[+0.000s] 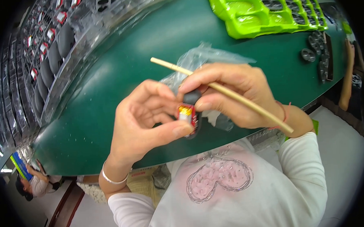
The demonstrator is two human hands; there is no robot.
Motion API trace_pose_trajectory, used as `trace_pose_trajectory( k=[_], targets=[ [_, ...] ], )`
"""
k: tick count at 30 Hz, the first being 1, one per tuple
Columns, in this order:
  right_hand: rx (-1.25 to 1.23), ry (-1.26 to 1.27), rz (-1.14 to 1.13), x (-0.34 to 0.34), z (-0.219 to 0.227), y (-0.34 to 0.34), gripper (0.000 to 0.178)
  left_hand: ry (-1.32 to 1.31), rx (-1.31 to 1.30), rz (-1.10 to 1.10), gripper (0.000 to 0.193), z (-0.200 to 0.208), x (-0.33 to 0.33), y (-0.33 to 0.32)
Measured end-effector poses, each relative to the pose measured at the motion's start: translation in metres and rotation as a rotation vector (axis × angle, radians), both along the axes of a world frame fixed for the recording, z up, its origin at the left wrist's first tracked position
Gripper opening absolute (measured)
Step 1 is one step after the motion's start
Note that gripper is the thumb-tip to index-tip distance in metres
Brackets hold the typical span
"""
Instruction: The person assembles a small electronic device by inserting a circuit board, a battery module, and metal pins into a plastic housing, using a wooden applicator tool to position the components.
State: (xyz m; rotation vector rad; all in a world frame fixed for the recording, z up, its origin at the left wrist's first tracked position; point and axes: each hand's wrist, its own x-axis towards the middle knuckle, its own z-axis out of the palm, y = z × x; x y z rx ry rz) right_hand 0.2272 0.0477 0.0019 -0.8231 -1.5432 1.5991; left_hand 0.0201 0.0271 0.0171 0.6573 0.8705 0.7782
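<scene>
Over the green table [107,68], my two hands meet in front of my chest. My left hand [134,125] pinches a small dark electronic housing with a red edge [186,112] between thumb and fingers. A silver and yellow component shows inside it. My right hand [241,86] is closed around a wooden chopstick [253,107], which slants from upper left to lower right. The thumb and forefinger of that hand also press on a black rounded piece [192,97] at the housing's upper end. Whether the piece is joined to the housing, I cannot tell.
A crumpled clear plastic bag [206,55] lies just behind my hands. Clear trays of dark parts [55,56] fill the left side. A bright green moulded tray [247,29] sits at the far right, near several black round parts [308,55]. Other people's arms [346,82] show at the edges.
</scene>
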Motion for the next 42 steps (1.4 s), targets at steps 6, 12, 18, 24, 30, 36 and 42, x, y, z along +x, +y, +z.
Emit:
trace_pose_trajectory(
  k=[6, 12, 18, 24, 30, 36, 42],
  targets=[
    [0.755, -0.364, -0.408, 0.029, 0.005, 0.04, 0.012, 0.089, 0.079, 0.077, 0.05, -0.012, -0.026, -0.007],
    [0.726, -1.082, -0.687, 0.114, 0.02, 0.066, 0.015, 0.047, 0.092, 0.108, 0.052, -0.012, -0.022, -0.003],
    [0.784, -1.349, -0.563, 0.123, 0.009, 0.081, 0.022, 0.056, 0.052, 0.095, 0.052, -0.01, -0.021, -0.002],
    [0.807, -1.38, -0.508, 0.132, -0.001, 0.084, 0.02, 0.064, 0.036, 0.125, 0.051, -0.004, -0.019, -0.003],
    [0.937, -1.278, -0.463, 0.135, 0.002, 0.088, 0.018, 0.056, 0.024, 0.119, 0.05, -0.004, -0.022, -0.007],
    [0.092, -0.029, -0.466, 0.063, 0.021, 0.047, 0.014, -0.121, 0.081, 0.028, 0.044, -0.01, -0.026, -0.006],
    [0.101, 0.143, 0.148, 0.006, 0.002, 0.016, 0.024, -0.167, 0.153, 0.074, 0.05, 0.001, -0.004, -0.011]
  ],
)
